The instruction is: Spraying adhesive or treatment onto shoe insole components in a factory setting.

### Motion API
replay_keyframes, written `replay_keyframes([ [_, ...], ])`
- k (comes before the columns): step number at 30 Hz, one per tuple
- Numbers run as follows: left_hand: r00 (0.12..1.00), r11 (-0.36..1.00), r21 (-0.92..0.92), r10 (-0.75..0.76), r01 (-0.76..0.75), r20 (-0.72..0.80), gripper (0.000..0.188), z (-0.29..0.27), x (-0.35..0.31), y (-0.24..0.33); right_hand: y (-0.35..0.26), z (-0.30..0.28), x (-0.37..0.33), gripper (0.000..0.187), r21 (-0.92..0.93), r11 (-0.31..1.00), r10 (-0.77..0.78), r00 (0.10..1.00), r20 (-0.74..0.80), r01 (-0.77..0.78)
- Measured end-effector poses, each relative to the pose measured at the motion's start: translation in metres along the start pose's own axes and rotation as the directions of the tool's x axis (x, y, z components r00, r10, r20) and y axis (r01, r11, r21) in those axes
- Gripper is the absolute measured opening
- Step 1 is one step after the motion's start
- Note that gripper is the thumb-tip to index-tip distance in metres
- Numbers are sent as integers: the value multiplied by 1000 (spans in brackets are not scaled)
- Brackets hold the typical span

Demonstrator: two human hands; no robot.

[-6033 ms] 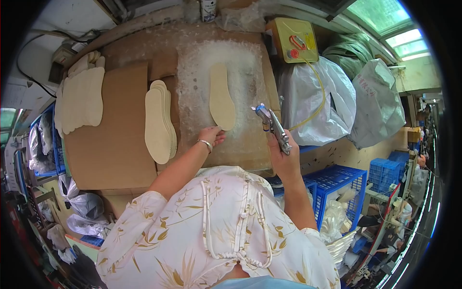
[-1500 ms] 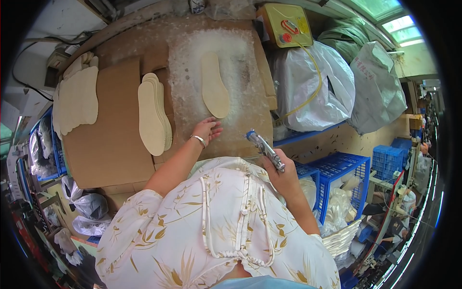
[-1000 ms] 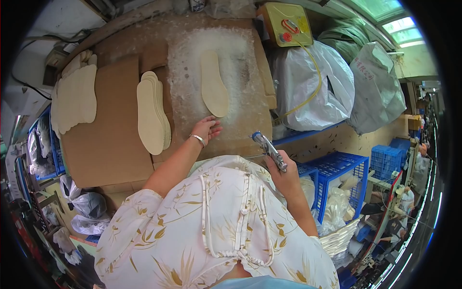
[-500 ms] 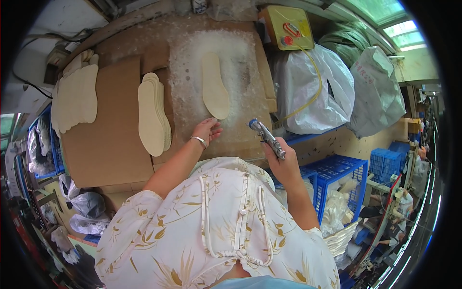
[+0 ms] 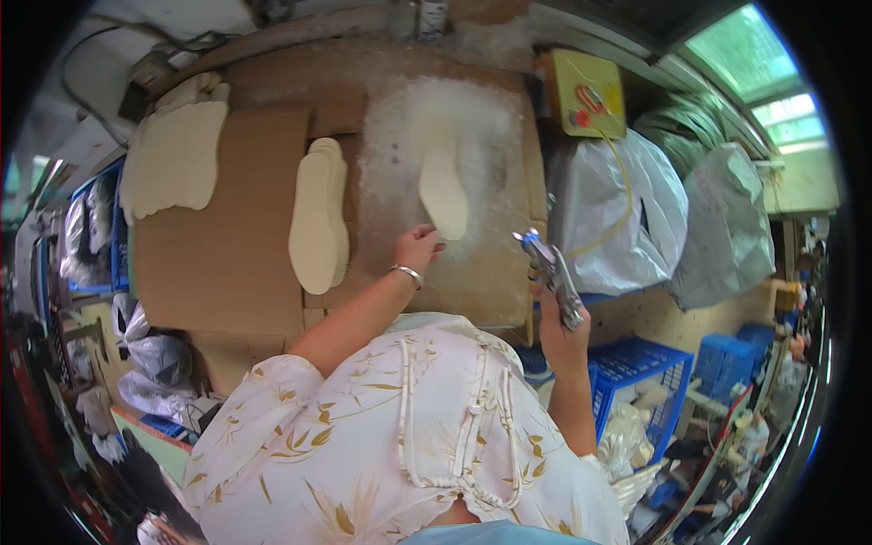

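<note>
A cream insole (image 5: 444,195) lies on the white-coated patch of cardboard in front of me, its upper part blurred by pale mist. At its near end, my left hand (image 5: 418,249) has its fingers closed together on the lower-left edge. My right hand (image 5: 562,320) is wrapped round a metal spray gun (image 5: 552,272), with the nozzle end pointing up and left, apart from the insole. To the left of the patch lies a stack of insoles (image 5: 318,218). More cream pieces (image 5: 177,159) are piled at the far left of the cardboard (image 5: 241,236).
Right of the work surface, a yellow can (image 5: 589,86) with a hose (image 5: 627,195) stands behind a silvery-white bag (image 5: 613,222). A grey sack (image 5: 727,227) leans beyond it. Blue crates (image 5: 640,359) stand low at my right; plastic bags (image 5: 163,359) hang at the left.
The view has shifted, moving the scene rightward. White mist now veils the insole's far part. My left fingers have drawn together at its near edge; the spray gun stays in my right hand.
</note>
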State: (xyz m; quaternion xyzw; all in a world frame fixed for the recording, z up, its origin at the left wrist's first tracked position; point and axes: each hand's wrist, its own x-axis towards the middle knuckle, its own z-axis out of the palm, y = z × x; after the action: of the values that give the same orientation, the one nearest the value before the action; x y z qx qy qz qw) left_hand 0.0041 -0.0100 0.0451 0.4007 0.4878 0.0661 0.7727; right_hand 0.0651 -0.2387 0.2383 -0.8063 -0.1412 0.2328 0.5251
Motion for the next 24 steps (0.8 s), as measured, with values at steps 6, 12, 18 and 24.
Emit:
replay_keyframes([
  [6, 960, 958, 76, 274, -278, 64, 19, -44, -47, 107, 30, 8, -1, 21, -12, 995, -95, 994, -51, 94],
  [12, 860, 873, 73, 488, -482, -149, 18, -171, -36, 174, 17, 26, 4, 22, -29, 995, -100, 995, 5, 100],
  [18, 681, 777, 255, 628, -575, -377, 25, -292, 10, 217, -14, 47, 6, 23, -123, 982, -137, 989, 48, 142],
  [24, 678, 844, 291, 535, -450, -505, 31, -365, 39, 218, -17, 61, 3, 24, -188, 979, -61, 996, 72, 74],
])
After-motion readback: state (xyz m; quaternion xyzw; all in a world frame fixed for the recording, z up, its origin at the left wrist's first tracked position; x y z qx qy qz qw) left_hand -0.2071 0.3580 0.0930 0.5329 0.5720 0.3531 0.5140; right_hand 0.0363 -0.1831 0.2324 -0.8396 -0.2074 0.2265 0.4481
